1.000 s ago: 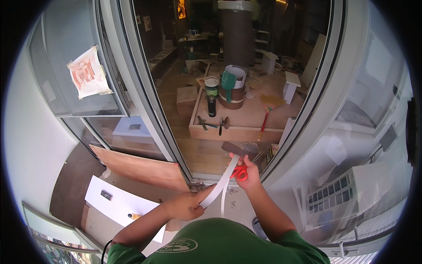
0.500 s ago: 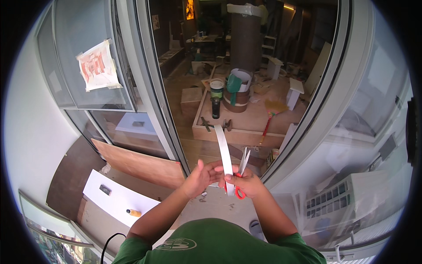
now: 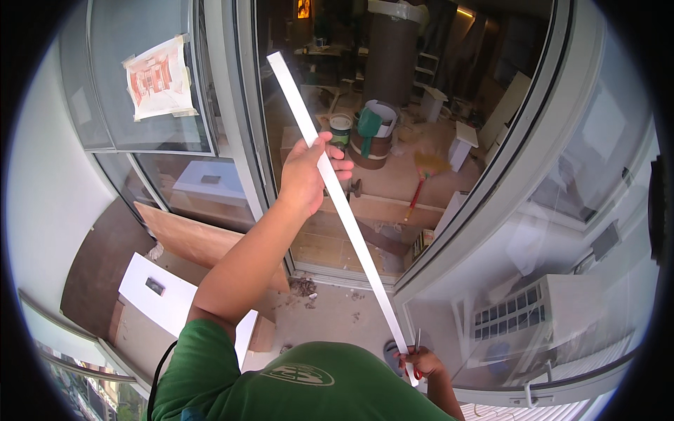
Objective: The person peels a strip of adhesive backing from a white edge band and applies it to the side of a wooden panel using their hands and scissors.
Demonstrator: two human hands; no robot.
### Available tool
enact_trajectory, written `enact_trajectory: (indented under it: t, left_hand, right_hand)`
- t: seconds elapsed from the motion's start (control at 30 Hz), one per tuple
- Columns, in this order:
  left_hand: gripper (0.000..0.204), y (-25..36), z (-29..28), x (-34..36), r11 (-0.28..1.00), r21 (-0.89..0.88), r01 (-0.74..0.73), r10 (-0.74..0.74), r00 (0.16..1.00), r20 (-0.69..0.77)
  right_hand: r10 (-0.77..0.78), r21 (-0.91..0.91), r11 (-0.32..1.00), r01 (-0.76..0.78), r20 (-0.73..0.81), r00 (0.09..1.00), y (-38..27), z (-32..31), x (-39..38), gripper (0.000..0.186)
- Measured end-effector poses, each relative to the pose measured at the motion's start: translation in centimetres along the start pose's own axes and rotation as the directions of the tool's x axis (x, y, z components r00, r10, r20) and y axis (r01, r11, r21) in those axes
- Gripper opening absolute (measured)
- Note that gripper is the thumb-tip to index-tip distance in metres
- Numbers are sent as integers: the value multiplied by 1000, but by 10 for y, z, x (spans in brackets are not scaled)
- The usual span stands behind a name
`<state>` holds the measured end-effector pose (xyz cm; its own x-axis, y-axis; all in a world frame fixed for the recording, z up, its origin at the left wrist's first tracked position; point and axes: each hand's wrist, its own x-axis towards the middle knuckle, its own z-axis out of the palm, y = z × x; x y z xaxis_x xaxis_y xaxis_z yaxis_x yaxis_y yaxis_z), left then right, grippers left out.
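A long, narrow white strip (image 3: pixel 358 238) runs slantwise in front of me, from the upper left down to the lower right. My left hand (image 3: pixel 306 175) is stretched forward and closed on it, with the strip between thumb and fingers and some fingers spread behind. The strip's top end sticks out past that hand. Low at the right, close to my body, my right hand (image 3: pixel 428 363) grips the bottom end together with red-handled scissors (image 3: pixel 418 339), whose blades point up. That hand's fingers partly hide the scissor handles.
A glass door frame (image 3: pixel 261 140) stands before me. Beyond it are a bucket (image 3: pixel 340 128), a tub with a green scoop (image 3: pixel 370 123) and a broom (image 3: pixel 421 179). At left are a white panel (image 3: pixel 140 277) and a wooden board (image 3: pixel 189 235). Debris (image 3: pixel 304 286) lies by the threshold.
My left hand has moved up and forward along the strip, which now extends at full slant. My right hand has dropped toward my body at the lower right with the scissors and the strip's end.
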<state>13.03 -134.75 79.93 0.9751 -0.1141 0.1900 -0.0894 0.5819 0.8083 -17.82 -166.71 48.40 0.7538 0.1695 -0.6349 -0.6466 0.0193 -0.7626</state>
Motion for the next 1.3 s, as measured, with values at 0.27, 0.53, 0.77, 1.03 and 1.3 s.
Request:
enact_trajectory:
  t: [0.27, 0.53, 0.77, 1.03, 1.3]
  left_hand:
    - [31, 49, -20, 12, 965, 149, -218, 187, 963, 195]
    - [39, 79, -20, -19, 835, 419, -357, 227, 917, 328]
    - [38, 84, -21, -36, 823, 419, -383, 216, 894, 393]
    - [40, 86, -22, -44, 822, 411, -395, 223, 886, 405]
    - [44, 81, -18, -48, 835, 403, -374, 213, 896, 391]
  right_hand:
    - [152, 154, 979, -136, -98, 983, 63, -13, -15, 21]
    - [208, 101, 975, -197, -125, 970, 77, -36, 13, 21]
    - [167, 71, 985, -160, -104, 981, 71, -36, 27, 21]
    - [161, 31, 987, -159, -104, 981, 70, -30, 34, 22]
    - [146, 74, 988, -139, -94, 985, 87, -26, 36, 22]
